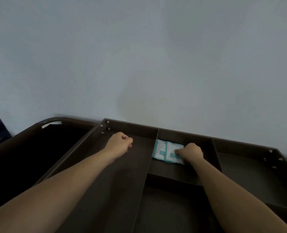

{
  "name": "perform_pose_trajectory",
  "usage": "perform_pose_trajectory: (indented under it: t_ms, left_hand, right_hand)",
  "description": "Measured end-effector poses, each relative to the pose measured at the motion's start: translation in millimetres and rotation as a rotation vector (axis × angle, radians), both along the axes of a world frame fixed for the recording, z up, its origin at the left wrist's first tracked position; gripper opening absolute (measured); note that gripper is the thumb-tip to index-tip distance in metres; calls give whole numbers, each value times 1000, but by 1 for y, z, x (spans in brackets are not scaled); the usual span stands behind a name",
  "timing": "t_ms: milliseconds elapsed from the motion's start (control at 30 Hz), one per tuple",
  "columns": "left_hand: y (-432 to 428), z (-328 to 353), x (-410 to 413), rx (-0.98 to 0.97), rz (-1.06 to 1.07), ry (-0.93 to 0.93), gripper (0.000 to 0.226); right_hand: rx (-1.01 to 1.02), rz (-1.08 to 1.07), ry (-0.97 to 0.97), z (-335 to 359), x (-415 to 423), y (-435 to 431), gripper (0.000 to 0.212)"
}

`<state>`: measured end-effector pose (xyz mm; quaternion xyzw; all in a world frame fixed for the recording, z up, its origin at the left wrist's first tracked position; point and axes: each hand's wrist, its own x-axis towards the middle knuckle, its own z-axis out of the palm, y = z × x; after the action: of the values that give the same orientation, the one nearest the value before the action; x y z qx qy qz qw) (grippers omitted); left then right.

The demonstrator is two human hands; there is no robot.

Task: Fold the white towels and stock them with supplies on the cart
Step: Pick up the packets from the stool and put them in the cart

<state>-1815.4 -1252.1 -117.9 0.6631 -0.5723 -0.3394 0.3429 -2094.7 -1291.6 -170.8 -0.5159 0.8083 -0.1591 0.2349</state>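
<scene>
The dark brown cart top (132, 127) is split by dividers into several compartments. White and teal supply packets (164, 151) lie in the far middle compartment. My right hand (191, 153) rests on the packets' right side with its fingers curled onto them. My left hand (120, 142) hovers in the long left compartment, fingers curled, with nothing visible in it. No towels are in view.
A dark bag holder with a curved rail (55, 120) hangs off the cart's left end. A pale wall (139, 56) stands right behind the cart. The right compartment (250, 167) and the near middle compartment (169, 207) show only bare floor.
</scene>
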Motion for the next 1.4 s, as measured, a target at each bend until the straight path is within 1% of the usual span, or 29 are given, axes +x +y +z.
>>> perform_pose_trajectory:
  t_ms: [200,300,400,533,600,700,767,833,900,933,967,1000,1067,1100,1233,1400]
  left_hand:
    - [25,0,19,-1,52,-54,6]
    - [33,8,34,-18,71,-86,10]
    - [39,19,55,-67,88,-216,15]
    - [58,34,96,-84,76,-437,22]
    - [74,39,128,-98,86,-509,26]
    - [106,42,191,-100,107,-518,46]
    - [134,43,239,-99,123,-520,54]
    - [164,43,290,-88,150,-545,55]
    - [194,41,344,-66,208,-576,44]
    - [207,39,371,-58,253,-590,36]
    - [220,35,398,-44,302,-607,34]
    - [233,30,423,-15,346,-620,40]
    - [258,19,472,61,412,-613,59]
    - [268,14,494,87,438,-598,64]
    - [291,-4,561,124,529,-519,69]
    - [284,-29,613,154,538,-434,71]
  right_hand:
    - [32,30,20,8,0,4,51]
    - [-14,56,58,25,9,9,51]
    - [-82,127,113,55,43,18,48]
    - [-145,330,135,89,123,34,49]
    - [-187,444,148,99,171,45,47]
    - [-251,612,103,105,248,64,48]
    - [-268,700,79,105,303,80,54]
    - [-272,764,90,104,360,99,64]
    - [-259,837,107,101,420,122,76]
    - [-254,874,104,100,449,132,78]
    - [-256,912,99,99,478,143,78]
    - [-264,954,92,100,506,154,76]
    - [-275,1055,99,101,557,175,69]
    - [-273,1099,108,101,580,184,67]
    - [-257,1173,97,101,653,199,76]
    - [-263,1233,167,88,719,179,68]
